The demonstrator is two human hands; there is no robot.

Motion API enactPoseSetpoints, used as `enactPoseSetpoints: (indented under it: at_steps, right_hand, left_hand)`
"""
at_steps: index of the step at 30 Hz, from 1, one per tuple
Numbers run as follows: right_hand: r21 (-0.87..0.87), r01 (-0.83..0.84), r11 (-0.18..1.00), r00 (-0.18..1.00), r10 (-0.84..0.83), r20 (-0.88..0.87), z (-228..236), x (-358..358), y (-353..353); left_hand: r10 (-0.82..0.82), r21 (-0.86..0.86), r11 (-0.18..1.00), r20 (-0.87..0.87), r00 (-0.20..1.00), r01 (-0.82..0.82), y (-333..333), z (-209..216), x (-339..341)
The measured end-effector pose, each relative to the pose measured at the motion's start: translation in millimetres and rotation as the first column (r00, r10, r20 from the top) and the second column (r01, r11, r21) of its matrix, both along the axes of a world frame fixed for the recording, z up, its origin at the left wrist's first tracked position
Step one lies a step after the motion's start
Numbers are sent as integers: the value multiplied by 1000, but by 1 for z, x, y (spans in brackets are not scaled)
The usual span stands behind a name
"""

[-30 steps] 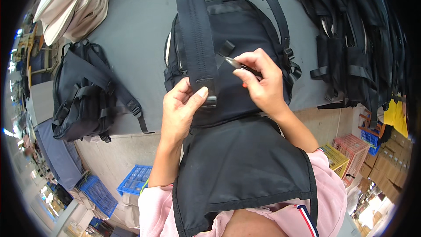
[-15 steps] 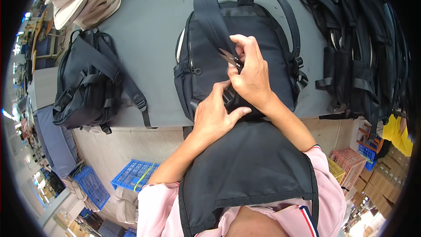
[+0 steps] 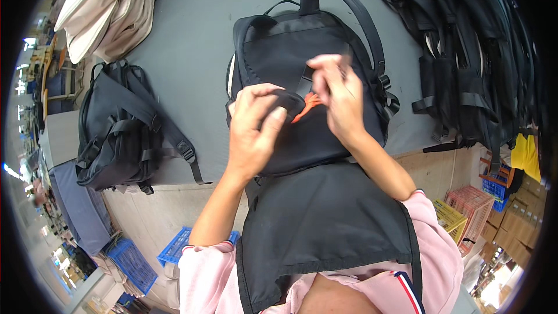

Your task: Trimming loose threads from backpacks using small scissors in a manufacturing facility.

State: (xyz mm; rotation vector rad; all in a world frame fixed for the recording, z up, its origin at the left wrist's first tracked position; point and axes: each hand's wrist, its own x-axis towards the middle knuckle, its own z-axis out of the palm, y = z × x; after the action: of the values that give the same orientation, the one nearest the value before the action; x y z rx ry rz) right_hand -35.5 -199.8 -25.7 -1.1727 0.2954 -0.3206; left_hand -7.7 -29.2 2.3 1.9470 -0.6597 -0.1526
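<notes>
A black backpack (image 3: 290,145) lies in front of me on the grey table, with its shoulder straps facing up. My left hand (image 3: 253,131) is closed around one of its padded shoulder straps (image 3: 288,103), which is folded over toward me. Just to the right, my right hand (image 3: 344,96) is blurred, its fingers curled and pinching a dark webbing strap (image 3: 304,80). Between the hands an orange piece (image 3: 308,106) shows against the black fabric; its kind is unclear. The snips' blades cannot be made out now.
Another black backpack (image 3: 119,128) lies at the left of the grey table (image 3: 192,70). Beige bags (image 3: 107,14) are stacked at the far left, and several black backpacks (image 3: 465,58) at the right. Blue crates (image 3: 177,245) and a pink crate (image 3: 468,203) stand below the table edge.
My left hand has moved up and left and taken hold of the shoulder strap, which is now folded down. The snips' blades no longer show at my right hand. The orange piece has appeared.
</notes>
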Motion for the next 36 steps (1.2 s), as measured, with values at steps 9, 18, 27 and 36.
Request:
enactPoseSetpoints:
  at_steps: [9,18,27,36]
  right_hand:
    - [-805,-118,581,977,212,9,35,-25,-16]
    - [-953,-10,303,958,276,78,43,-19,-19]
    - [-884,-65,462,965,256,63,41,-23,-19]
    - [-773,108,625,991,-9,130,31,-16,-16]
  left_hand:
    - [-194,-471,861,-654,731,-193,8,1,-8]
    - [-212,-458,882,-603,769,-116,9,1,-14]
    - [-189,-438,888,-626,757,-140,5,2,-16]
    - [-16,-98,995,197,980,35,-18,13,53]
